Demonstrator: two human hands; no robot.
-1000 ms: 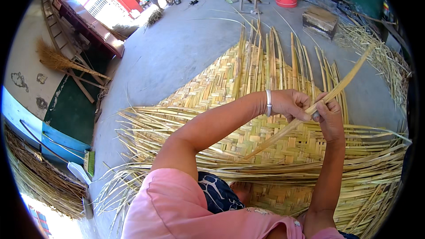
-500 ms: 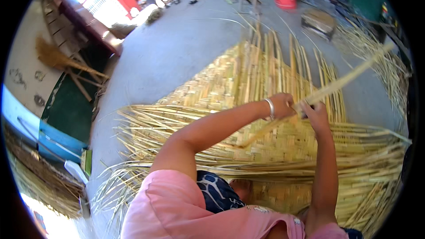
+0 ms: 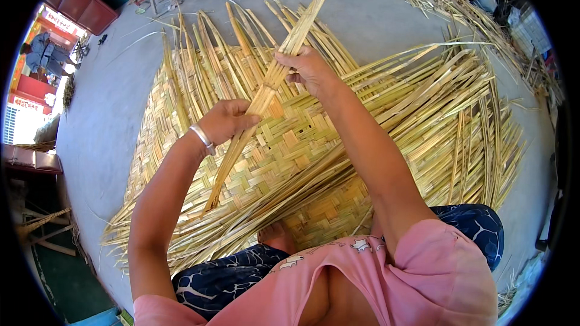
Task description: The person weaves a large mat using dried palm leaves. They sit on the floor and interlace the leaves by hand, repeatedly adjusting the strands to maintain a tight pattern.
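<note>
Since the earlier frame the strip bundle [image 3: 275, 78] has been swung from pointing right to pointing up, and the mat [image 3: 290, 151] is seen turned. The bundle is grasped low by the left hand [image 3: 226, 122], fingers clenched round it, and higher by the right hand [image 3: 308, 69], fingers pinching it. Flat, pale-yellow split strips are held above the checker-woven mat on the grey floor [image 3: 103, 115].
</note>
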